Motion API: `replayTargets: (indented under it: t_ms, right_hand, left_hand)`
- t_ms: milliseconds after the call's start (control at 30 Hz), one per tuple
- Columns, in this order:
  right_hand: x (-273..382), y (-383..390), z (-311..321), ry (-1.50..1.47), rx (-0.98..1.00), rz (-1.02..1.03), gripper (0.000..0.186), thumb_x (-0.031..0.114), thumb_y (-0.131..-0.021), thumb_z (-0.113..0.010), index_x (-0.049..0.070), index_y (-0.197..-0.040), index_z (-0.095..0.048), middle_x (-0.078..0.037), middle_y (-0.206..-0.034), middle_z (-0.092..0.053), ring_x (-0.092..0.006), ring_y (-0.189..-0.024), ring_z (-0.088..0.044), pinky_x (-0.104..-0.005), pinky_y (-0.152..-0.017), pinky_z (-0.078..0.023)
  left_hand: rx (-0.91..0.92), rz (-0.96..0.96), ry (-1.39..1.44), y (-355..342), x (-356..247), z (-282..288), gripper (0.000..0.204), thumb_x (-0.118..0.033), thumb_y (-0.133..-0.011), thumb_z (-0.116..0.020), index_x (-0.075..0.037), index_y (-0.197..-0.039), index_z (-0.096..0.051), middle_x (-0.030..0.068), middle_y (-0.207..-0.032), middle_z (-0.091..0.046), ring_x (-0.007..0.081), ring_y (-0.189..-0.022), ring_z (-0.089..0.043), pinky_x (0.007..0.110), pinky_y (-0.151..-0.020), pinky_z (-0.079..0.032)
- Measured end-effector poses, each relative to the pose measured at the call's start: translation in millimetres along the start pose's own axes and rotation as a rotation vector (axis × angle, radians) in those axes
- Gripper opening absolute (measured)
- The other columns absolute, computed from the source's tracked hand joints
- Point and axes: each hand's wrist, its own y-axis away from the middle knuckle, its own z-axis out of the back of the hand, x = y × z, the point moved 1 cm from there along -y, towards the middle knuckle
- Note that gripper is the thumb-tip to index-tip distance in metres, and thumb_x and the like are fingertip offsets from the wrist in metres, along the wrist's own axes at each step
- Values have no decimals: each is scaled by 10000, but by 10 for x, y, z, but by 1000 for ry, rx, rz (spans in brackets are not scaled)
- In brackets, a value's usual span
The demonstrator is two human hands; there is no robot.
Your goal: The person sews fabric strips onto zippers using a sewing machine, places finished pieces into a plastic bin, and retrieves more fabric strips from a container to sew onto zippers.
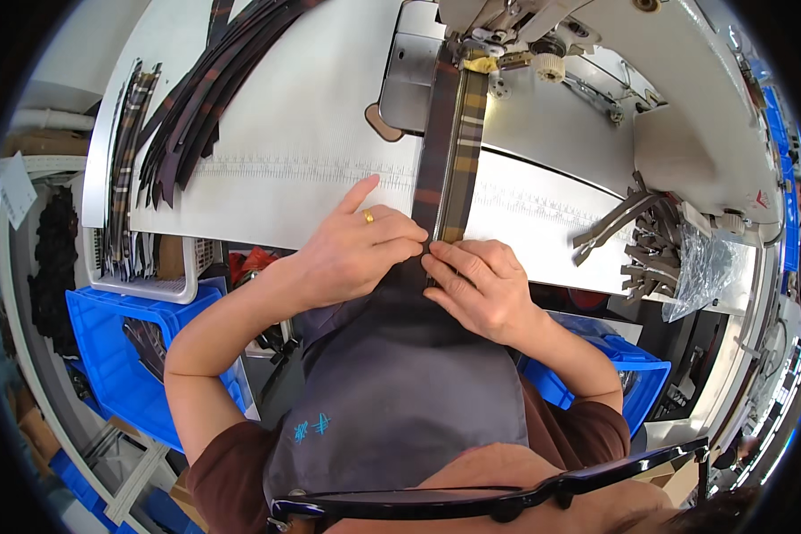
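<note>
A long plaid strip (471,160) runs from beneath the head of a sewing machine (694,80) toward the worker's body, its near end between 2 bare hands at the front edge of a white worktable (285,191). The strip shows 2 lengths side by side: dark brown with muted red bars on the left, olive-tan with white and black checks on the right, and a slim dark band between them.

The left hand (356,249), a gold ring on 1 finger, pinches the strip's left edge at the fingertips while 1 digit points up and away. The right hand (485,289) is half curled, its fingertips touching the near end, the thumb set slightly lower; whether the thumb presses against the cloth cannot be told.

A printed ruler scale (329,169) crosses the tabletop. Dark strips (191,116) fan out at upper left, beside a narrow stack of plaid pieces (129,160). At right, dark zippers (645,231) lie bunched next to clear plastic wrap (707,271). Blue bins (116,356) stand below the table on both sides.
</note>
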Motion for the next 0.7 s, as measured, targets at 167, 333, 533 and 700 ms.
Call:
replayTargets:
  t_ms: [167, 333, 533, 700]
  right_hand:
    - [22, -20, 2, -11, 34, 0, 453, 171, -605, -784, 37, -1022, -672, -68, -1097, -621, -227, -942, -553, -339, -774, -471]
    - [35, -39, 54, 14, 60, -33, 456, 180, -631, -778, 42, -1048, -656, -75, -1108, -612, -241, -1001, -539, -361, -823, -455]
    - [-19, -47, 63, 14, 96, -20, 462, 195, -636, -781, 39, -1053, -656, -74, -1102, -613, -238, -1003, -542, -350, -826, -452]
    - [-82, -75, 64, -8, 96, 7, 456, 205, -639, -782, 41, -1048, -663, -70, -1097, -617, -235, -993, -547, -345, -808, -462]
  left_hand:
    - [-83, 83, -397, -620, 517, 116, 282, -201, -828, -628, -95, -1089, -633, 4, -1215, -596, 186, -1126, -536, 543, -1097, -142]
    - [-17, 153, -406, -803, 794, 178, 361, -341, -810, -665, -137, -1105, -629, -37, -1262, -571, 198, -1225, -447, 600, -1071, -142]
    - [64, 191, -312, -904, 839, 254, 362, -368, -791, -680, -147, -1072, -630, -47, -1260, -573, 204, -1222, -454, 633, -1071, -136]
    - [72, 202, -262, -910, 889, 255, 361, -361, -792, -681, -152, -1082, -629, -46, -1254, -576, 195, -1216, -458, 632, -1072, -132]
